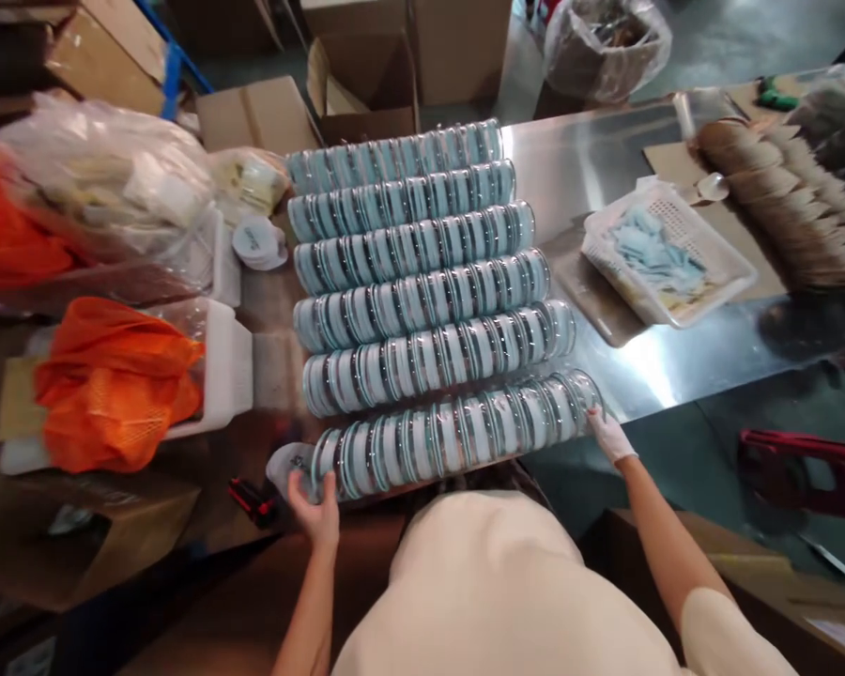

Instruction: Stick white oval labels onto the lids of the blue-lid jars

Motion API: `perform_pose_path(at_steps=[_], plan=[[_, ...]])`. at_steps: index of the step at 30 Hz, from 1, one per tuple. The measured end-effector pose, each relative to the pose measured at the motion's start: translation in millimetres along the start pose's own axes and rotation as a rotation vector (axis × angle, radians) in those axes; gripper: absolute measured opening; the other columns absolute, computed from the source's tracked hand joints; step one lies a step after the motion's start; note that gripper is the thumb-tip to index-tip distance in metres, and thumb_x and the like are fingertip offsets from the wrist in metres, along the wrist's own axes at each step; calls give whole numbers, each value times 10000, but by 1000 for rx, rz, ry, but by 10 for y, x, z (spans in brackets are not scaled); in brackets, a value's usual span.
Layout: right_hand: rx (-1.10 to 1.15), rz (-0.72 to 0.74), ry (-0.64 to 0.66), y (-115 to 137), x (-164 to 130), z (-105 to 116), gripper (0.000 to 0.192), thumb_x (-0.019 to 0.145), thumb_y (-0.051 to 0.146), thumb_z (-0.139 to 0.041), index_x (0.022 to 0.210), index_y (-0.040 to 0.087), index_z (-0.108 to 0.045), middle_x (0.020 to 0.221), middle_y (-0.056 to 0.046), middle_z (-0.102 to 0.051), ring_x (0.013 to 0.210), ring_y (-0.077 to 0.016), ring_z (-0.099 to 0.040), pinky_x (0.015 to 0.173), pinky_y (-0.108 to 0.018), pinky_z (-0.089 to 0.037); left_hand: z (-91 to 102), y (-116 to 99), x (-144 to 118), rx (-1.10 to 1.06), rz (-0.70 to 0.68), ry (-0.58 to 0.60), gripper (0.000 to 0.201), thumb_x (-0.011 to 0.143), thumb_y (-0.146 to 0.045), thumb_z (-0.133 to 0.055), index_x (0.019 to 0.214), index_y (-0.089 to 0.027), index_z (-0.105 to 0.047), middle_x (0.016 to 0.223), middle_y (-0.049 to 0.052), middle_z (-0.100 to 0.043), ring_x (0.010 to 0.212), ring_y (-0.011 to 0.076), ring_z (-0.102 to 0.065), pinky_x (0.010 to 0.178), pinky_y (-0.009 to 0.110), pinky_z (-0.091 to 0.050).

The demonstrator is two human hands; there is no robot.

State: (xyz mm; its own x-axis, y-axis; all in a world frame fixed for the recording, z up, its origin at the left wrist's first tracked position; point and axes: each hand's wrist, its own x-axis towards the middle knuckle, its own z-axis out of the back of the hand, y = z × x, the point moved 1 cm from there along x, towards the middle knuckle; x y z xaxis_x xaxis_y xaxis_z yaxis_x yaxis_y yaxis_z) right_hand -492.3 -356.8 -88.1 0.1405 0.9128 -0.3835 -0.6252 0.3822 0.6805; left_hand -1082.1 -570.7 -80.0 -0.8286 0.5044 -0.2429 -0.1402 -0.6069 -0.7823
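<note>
Several long rows of round, clear glass-like pieces standing on edge [422,291], with pale blue-white bands between them, lie side by side on the metal table. At the left end of the nearest row [451,434], my left hand [314,507] has thumb and fingers closed around a pale round disc [292,465] with a dark print. My right hand [611,439], in a whitish glove, grips the last clear piece at the row's right end. Its fingertips are partly hidden behind the rim. Another stack of pale printed discs [259,242] lies left of the rows.
A white basket [729,272] of small pale blue packets stands at right, near stacked brown cardboard pieces [760,188]. At left are white bins [234,366] with orange mesh [119,376] and a plastic bag [113,178]. A red-black tool [252,499] lies near the front edge. Cartons [260,117] stand behind.
</note>
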Motion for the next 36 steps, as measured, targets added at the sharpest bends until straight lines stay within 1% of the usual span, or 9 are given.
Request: perform_pose_path(at_steps=[3,6,9,12,16,21,29,32,36], plan=[[-70,2,43,31,105,66,752,853,715,-419,1248,141,-701,1211,-138,-720,1213,-333,-612,1063,-397,-456,-418,-452,-325,125,-321,82,812,883,-633,-618,1518,-181,-390,1586,198,-400,1555,359,-191,1268,557,-149],[-109,23,77,17,171,106,745,887,705,-404,1311,155,-673,1235,-132,-714,1215,-338,-609,1047,-394,-461,-1216,-1028,-809,187,-668,467,769,822,-617,-710,1454,-223,-518,1573,182,-431,1552,383,-185,1279,539,5],[-162,182,-22,81,206,198,651,943,625,-391,1342,183,-654,1310,-114,-680,1234,-312,-593,1063,-400,-451,-2043,-1532,-1337,295,-985,798,897,790,-663,-717,1520,-206,-467,1641,185,-312,1553,412,-152,1250,574,112],[-367,421,-146,370,347,365,501,1000,463,-383,1283,192,-695,1301,-119,-681,1190,-282,-599,1060,-403,-440,-2645,-1868,-1743,399,-1220,847,1006,777,-708,-700,1573,-180,-382,1673,202,-209,1563,419,-78,1223,630,133],[-817,665,229,997,803,457,331,971,268,-496,1187,265,-746,1213,-80,-725,1089,-255,-636,922,-351,-475,-3134,-2066,-2004,585,-1397,834,979,823,-718,-641,1597,-211,-323,1683,158,-215,1563,388,-123,1237,657,-6],[-1099,614,627,1471,1301,357,315,830,247,-688,1131,213,-774,1084,-70,-764,957,-207,-698,767,-237,-457,-3338,-2058,-2051,796,-1398,739,937,872,-751,-531,1617,-249,-265,1685,110,-236,1537,370,-228,1214,627,-225],[-1329,569,719,1697,1319,349,356,855,368,-648,1044,108,-801,992,-170,-766,888,-242,-722,792,-285,-483,-3296,-2115,-2059,809,-1379,741,868,861,-698,-610,1598,-367,-295,1673,83,-280,1514,369,-286,1185,615,-278],[-1325,603,638,1465,998,313,343,910,318,-595,1103,91,-764,992,-215,-750,948,-276,-730,865,-337,-508,-3306,-2127,-2058,807,-1349,781,857,863,-671,-624,1595,-351,-313,1672,85,-283,1512,377,-286,1184,622,-277],[-1273,614,513,786,237,104,350,972,214,-466,1221,53,-652,932,-246,-725,941,-285,-741,835,-361,-540,-3312,-2117,-2062,781,-1321,785,840,870,-641,-626,1595,-355,-313,1672,78,-282,1519,379,-269,1193,649,-246]])
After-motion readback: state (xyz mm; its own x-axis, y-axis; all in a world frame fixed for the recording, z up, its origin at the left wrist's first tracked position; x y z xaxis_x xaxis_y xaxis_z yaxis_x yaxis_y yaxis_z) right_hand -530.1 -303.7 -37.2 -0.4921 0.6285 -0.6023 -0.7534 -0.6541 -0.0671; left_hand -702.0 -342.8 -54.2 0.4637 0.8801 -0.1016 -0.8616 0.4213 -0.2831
